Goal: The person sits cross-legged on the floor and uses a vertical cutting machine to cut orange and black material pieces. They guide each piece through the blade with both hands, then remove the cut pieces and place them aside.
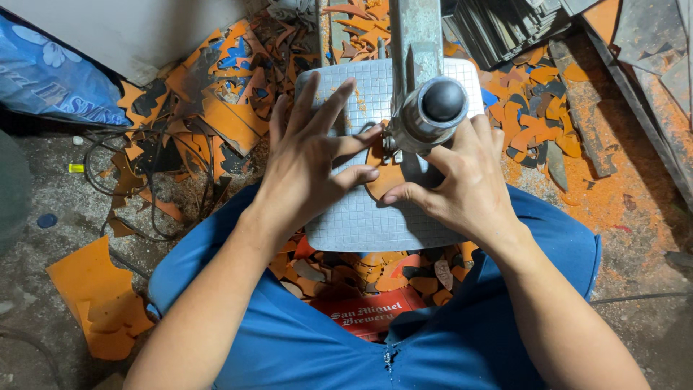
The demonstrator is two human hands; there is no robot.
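1. Orange cut-out piece (385,178): flat on the grey gridded work plate (361,217), just beside the metal machine head (432,112), pinned between both hands from either side.
2. Flat, thin, rounded along its near edge, plain orange on top; far part hidden under the machine head and the fingers, so full outline not readable.
3. Left hand (310,162): spread wide, palm down on the plate, not closed around anything; index and middle fingertips pressing on the near-left edge of the piece, other fingers fanned out over the plate away from the machine head.
4. Right hand (469,180): fingers loosely curled, thumb and forefinger tip resting on the right and near edge of the piece, directly below the machine head; knuckles partly behind the head's round black knob (443,100). Pressing down rather than gripping, nothing lifted.
5. Machine head: steel cylinder on an upright grey column (415,36), standing over the middle of the plate's far half.
6. Left of the machine head, off the plate: heap of orange and dark offcuts (216,108) on the floor, with black cables (144,180) looping through it.
7. Right of the machine head: more orange and grey scraps (534,115), orange dust on the floor.
8. Nearer than the machine head, below the plate: scraps in a box (368,274) between blue-clad knees (289,339).
9. Far left of the machine head: large orange sheet remnant (97,296) on the concrete.
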